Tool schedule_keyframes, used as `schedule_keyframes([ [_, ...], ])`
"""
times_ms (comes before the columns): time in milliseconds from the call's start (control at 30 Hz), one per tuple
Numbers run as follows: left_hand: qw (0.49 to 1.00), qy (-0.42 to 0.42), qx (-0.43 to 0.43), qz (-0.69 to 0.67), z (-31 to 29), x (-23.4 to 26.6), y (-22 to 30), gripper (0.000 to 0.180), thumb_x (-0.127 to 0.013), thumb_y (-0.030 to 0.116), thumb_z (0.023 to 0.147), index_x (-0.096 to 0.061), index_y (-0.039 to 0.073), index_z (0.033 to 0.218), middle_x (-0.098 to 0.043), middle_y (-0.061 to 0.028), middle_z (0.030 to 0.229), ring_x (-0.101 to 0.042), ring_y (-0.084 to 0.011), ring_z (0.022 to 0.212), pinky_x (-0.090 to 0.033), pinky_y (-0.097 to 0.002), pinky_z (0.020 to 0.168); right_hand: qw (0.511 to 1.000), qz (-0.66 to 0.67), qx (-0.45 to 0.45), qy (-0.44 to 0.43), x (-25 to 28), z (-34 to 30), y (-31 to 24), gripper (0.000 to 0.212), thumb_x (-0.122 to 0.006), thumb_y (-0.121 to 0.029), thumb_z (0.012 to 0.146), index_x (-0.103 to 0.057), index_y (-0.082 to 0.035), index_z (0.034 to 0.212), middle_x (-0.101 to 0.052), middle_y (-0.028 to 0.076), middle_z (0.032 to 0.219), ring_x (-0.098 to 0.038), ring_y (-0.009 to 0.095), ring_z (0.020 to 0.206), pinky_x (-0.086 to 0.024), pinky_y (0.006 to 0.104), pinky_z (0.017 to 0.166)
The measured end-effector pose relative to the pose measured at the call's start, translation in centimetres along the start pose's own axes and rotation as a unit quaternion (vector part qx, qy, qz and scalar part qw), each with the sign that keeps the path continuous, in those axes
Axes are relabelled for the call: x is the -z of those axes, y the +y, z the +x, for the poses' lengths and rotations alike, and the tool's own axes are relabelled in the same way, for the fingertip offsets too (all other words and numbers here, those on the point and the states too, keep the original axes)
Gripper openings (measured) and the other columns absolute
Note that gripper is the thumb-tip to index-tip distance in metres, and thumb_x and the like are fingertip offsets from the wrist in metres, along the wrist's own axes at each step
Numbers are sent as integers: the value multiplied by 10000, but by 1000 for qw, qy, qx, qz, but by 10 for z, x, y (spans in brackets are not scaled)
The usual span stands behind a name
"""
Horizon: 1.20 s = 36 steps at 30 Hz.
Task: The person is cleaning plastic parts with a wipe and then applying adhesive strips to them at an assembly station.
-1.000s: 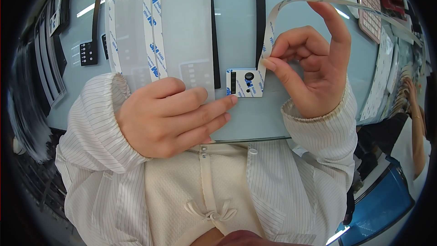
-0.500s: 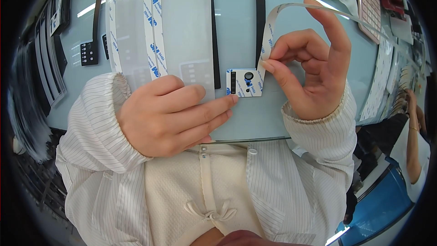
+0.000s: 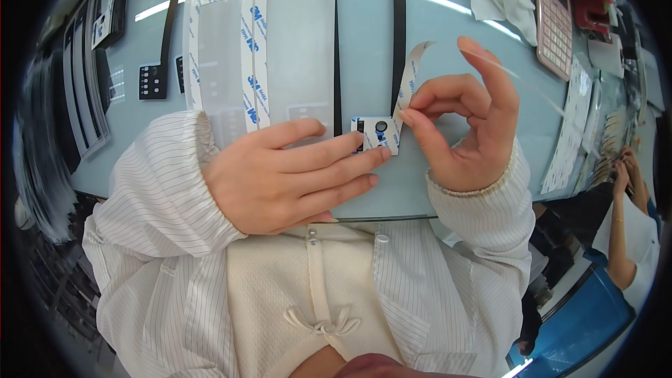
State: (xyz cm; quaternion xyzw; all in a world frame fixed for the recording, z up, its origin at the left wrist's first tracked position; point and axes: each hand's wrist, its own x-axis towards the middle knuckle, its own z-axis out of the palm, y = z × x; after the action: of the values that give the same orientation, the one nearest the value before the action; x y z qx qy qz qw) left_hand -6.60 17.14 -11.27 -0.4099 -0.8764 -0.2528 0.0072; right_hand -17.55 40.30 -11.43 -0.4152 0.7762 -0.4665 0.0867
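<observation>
The right hand (image 3: 476, 140) pinches a white strip (image 3: 408, 85) at a small panel (image 3: 373, 132)'s two o'clock; the left hand (image 3: 280, 176), fingers slightly apart, overlaps the panel from eight.

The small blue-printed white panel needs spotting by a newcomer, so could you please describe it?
On the shiny, pale blue-green tabletop, find the person's bare left hand. Its fingers partly cover the small white panel. A round black spot sets it apart from the large translucent plastic sheet to its left.
</observation>
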Motion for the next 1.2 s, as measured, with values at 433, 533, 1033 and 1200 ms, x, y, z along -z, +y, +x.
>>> schedule_keyframes([
  [433,998,-59,19,21,5,-1,3,562,-543,408,921,-510,75,1373,-473,-93,1474,-456,-242,1349,-365,-422,1079,997,-56,45,15,-3,-7,-10,664,-729,102,766,-411,74,1349,-667,102,876,-702,203,775,-527,376,893],
  [533,997,-66,27,-8,7,1,4,559,-525,431,935,-513,74,1365,-465,-87,1481,-444,-244,1360,-323,-442,1121,995,-94,-22,20,0,-9,-13,641,-743,67,771,-437,59,1335,-668,94,849,-698,197,765,-491,397,956],
  [1033,986,-117,-4,-116,8,8,4,495,-545,384,937,-556,78,1325,-507,-54,1449,-471,-219,1338,-315,-460,1131,974,34,-221,49,22,17,7,290,-816,-48,758,-666,-24,1006,-641,-15,825,-516,27,655,-395,180,594],
  [1200,983,-135,5,-125,10,10,3,504,-554,387,929,-554,91,1337,-509,-42,1449,-476,-210,1335,-303,-469,1136,976,5,-209,66,19,16,13,272,-837,-55,718,-692,-37,948,-665,0,797,-443,17,546,-357,174,505],
])
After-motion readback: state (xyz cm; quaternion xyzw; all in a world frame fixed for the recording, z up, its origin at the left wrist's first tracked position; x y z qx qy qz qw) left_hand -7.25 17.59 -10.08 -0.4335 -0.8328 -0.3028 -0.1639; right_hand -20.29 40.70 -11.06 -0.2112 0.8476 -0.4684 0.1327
